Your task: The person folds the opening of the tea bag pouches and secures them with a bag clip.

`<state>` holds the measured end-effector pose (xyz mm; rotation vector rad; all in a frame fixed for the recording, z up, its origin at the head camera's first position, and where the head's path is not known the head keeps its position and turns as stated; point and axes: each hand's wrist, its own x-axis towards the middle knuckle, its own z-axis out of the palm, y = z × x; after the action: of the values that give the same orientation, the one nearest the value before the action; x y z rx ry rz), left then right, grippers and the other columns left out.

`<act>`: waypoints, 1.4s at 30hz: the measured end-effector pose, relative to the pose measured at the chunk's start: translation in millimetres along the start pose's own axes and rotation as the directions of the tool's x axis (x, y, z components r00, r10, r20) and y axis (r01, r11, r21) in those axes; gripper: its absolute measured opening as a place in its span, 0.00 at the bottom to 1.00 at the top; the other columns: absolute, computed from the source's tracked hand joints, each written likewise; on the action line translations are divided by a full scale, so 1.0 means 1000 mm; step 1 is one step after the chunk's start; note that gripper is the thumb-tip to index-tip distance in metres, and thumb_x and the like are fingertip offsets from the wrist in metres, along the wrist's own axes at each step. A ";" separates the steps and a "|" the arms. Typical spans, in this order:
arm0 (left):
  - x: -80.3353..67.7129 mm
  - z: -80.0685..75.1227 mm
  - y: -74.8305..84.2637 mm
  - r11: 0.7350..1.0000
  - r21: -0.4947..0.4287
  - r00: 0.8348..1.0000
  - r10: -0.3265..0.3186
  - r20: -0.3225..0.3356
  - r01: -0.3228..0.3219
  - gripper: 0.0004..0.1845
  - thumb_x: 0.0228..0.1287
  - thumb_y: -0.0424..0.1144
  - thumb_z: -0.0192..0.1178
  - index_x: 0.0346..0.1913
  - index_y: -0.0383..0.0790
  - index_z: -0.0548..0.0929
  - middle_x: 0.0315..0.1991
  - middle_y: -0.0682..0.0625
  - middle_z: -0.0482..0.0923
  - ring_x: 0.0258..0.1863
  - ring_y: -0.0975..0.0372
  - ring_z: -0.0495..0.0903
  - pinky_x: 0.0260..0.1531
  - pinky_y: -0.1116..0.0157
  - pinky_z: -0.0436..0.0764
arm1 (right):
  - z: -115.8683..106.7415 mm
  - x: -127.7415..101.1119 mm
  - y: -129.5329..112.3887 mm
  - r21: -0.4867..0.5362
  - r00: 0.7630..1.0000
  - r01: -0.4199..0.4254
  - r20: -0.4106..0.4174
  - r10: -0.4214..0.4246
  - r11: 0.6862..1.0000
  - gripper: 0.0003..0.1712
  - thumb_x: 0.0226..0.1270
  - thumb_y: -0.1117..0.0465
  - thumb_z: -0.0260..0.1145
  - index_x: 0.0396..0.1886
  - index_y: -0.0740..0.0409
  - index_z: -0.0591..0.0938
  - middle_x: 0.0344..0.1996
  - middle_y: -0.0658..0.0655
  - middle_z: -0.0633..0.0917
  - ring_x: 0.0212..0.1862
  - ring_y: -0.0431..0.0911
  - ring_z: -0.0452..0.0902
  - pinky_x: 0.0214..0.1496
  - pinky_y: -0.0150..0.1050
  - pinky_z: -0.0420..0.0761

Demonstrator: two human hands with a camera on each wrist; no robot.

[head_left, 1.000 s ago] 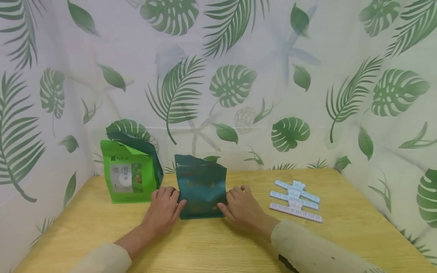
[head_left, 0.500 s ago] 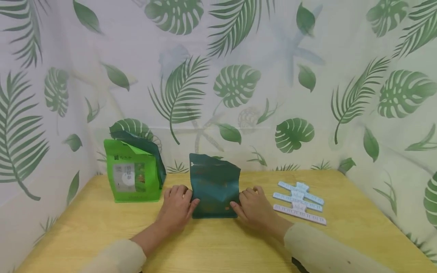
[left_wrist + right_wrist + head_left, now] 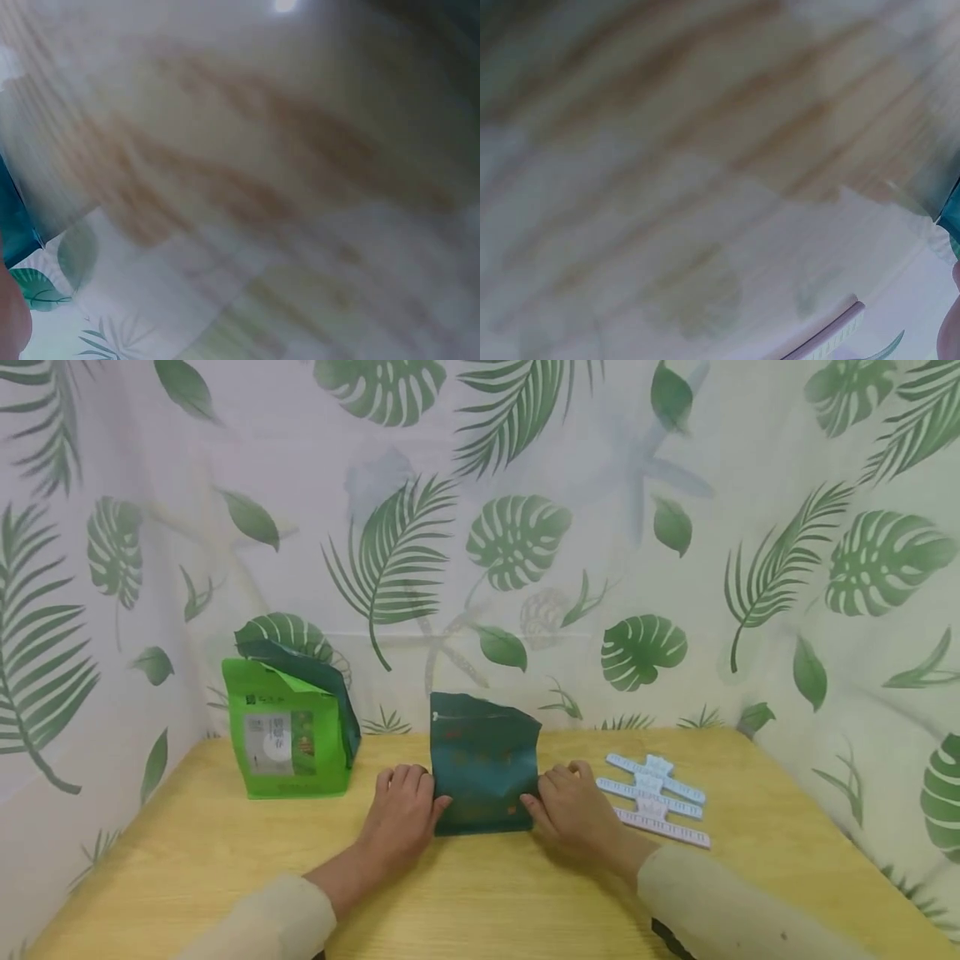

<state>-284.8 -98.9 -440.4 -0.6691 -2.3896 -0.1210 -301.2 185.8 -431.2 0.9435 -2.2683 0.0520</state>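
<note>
Now | teal pouch (image 3: 483,764) upright | between left hand (image 3: 402,810), right hand (image 3: 576,810)

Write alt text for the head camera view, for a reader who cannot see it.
A person's left hand and right hand grip the two sides of a dark teal pouch standing upright on a wooden table. A bright green pouch stands to the left, three pastel bag clips lie to the right, and a leaf-print curtain hangs behind.
</note>
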 end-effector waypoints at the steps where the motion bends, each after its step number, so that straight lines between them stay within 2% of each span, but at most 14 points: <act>1: -0.001 0.001 0.000 1.000 0.008 1.000 0.005 0.003 -0.005 0.18 0.75 0.50 0.54 0.44 0.34 0.77 0.41 0.43 0.76 0.44 0.51 0.72 0.51 0.51 0.69 | 0.000 -0.001 0.000 -0.001 1.000 0.004 -0.005 -0.004 1.000 0.21 0.78 0.50 0.51 0.24 0.55 0.72 0.25 0.53 0.80 0.32 0.49 0.75 0.49 0.53 0.72; 4: -0.003 0.002 0.000 1.000 0.026 1.000 0.003 0.021 -0.004 0.19 0.75 0.50 0.54 0.44 0.34 0.77 0.40 0.44 0.77 0.44 0.51 0.73 0.52 0.51 0.69 | 0.002 -0.003 0.000 0.012 1.000 0.010 -0.008 -0.010 1.000 0.21 0.78 0.50 0.51 0.24 0.54 0.71 0.25 0.52 0.80 0.32 0.49 0.75 0.48 0.53 0.72; 8: -0.003 0.000 0.000 0.999 0.047 1.000 -0.015 0.020 0.014 0.20 0.75 0.51 0.54 0.43 0.34 0.78 0.40 0.44 0.77 0.44 0.51 0.73 0.52 0.51 0.69 | 0.004 0.000 -0.001 0.045 1.000 -0.005 0.014 0.005 0.999 0.17 0.75 0.52 0.56 0.25 0.54 0.72 0.27 0.52 0.81 0.33 0.49 0.76 0.50 0.53 0.72; 11: -0.001 0.000 0.000 0.999 0.052 1.000 -0.006 -0.002 0.006 0.19 0.75 0.51 0.55 0.42 0.35 0.78 0.38 0.44 0.76 0.44 0.51 0.73 0.51 0.52 0.68 | 0.003 -0.001 0.001 0.070 1.000 -0.007 0.029 0.005 0.998 0.17 0.74 0.53 0.58 0.25 0.53 0.72 0.27 0.52 0.81 0.33 0.48 0.75 0.51 0.53 0.70; 15: 0.003 0.000 -0.001 0.997 0.067 0.998 0.029 -0.053 -0.025 0.18 0.73 0.51 0.57 0.39 0.36 0.77 0.36 0.46 0.76 0.42 0.51 0.73 0.49 0.52 0.68 | 0.001 -0.002 0.006 0.064 0.999 0.037 0.002 -0.037 0.997 0.19 0.77 0.52 0.56 0.24 0.54 0.72 0.26 0.53 0.79 0.33 0.48 0.75 0.49 0.52 0.69; 17: 0.004 -0.001 -0.002 0.997 0.071 0.998 0.025 -0.056 -0.021 0.19 0.73 0.52 0.56 0.39 0.36 0.77 0.36 0.46 0.76 0.42 0.52 0.73 0.49 0.52 0.67 | 0.001 -0.002 0.008 0.057 0.999 0.053 -0.006 -0.053 0.997 0.20 0.78 0.52 0.55 0.24 0.54 0.72 0.25 0.53 0.79 0.33 0.48 0.76 0.47 0.51 0.68; 22: 0.003 -0.008 -0.002 0.998 0.034 0.999 -0.043 -0.016 0.043 0.20 0.74 0.54 0.54 0.41 0.37 0.79 0.38 0.46 0.76 0.45 0.52 0.72 0.50 0.50 0.66 | -0.001 0.001 0.006 0.118 0.996 0.021 0.083 -0.031 0.993 0.17 0.76 0.52 0.58 0.25 0.52 0.73 0.25 0.50 0.77 0.32 0.45 0.72 0.46 0.47 0.67; 25: 0.004 -0.014 -0.002 0.999 0.015 0.998 -0.048 -0.039 0.048 0.20 0.74 0.54 0.54 0.39 0.38 0.78 0.37 0.46 0.75 0.43 0.51 0.71 0.48 0.50 0.65 | -0.006 0.001 0.006 0.169 0.990 -0.009 0.140 -0.015 0.986 0.15 0.75 0.53 0.59 0.26 0.50 0.74 0.24 0.46 0.73 0.30 0.41 0.68 0.45 0.43 0.66; 29: 0.014 -0.021 -0.007 1.000 0.004 0.992 -0.019 -0.124 0.020 0.19 0.74 0.54 0.53 0.37 0.40 0.76 0.35 0.47 0.72 0.41 0.51 0.70 0.45 0.50 0.64 | -0.013 0.002 0.011 0.209 0.981 -0.017 0.192 -0.025 0.978 0.13 0.75 0.54 0.60 0.27 0.47 0.74 0.22 0.43 0.71 0.28 0.38 0.66 0.46 0.42 0.66; 33: 0.027 -0.031 -0.014 1.000 0.013 0.979 -0.002 -0.201 0.005 0.22 0.77 0.55 0.45 0.37 0.39 0.75 0.35 0.46 0.72 0.41 0.50 0.70 0.45 0.48 0.65 | -0.019 0.007 0.017 0.243 0.957 -0.012 0.283 -0.059 0.970 0.13 0.76 0.52 0.58 0.28 0.46 0.74 0.22 0.41 0.72 0.28 0.36 0.66 0.48 0.44 0.67; 37: 0.043 -0.045 -0.018 1.000 0.006 0.969 -0.019 -0.246 0.021 0.24 0.78 0.57 0.42 0.43 0.37 0.75 0.38 0.43 0.73 0.42 0.48 0.70 0.48 0.46 0.65 | -0.028 0.018 0.024 0.229 0.935 0.002 0.344 -0.083 0.973 0.14 0.76 0.50 0.57 0.27 0.47 0.74 0.20 0.42 0.72 0.27 0.37 0.66 0.46 0.45 0.66; 42: 0.067 -0.065 -0.021 0.999 0.015 0.965 -0.037 -0.260 0.042 0.28 0.77 0.59 0.41 0.52 0.35 0.73 0.44 0.40 0.73 0.44 0.46 0.68 0.48 0.46 0.63 | -0.044 0.037 0.036 0.152 0.934 0.045 0.345 -0.096 0.987 0.16 0.77 0.45 0.56 0.33 0.49 0.77 0.22 0.43 0.76 0.26 0.37 0.70 0.45 0.45 0.66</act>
<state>-302.5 -104.5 -346.7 -0.5593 -2.1488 -0.1895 -318.3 202.4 -367.8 1.1884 -2.5820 0.0137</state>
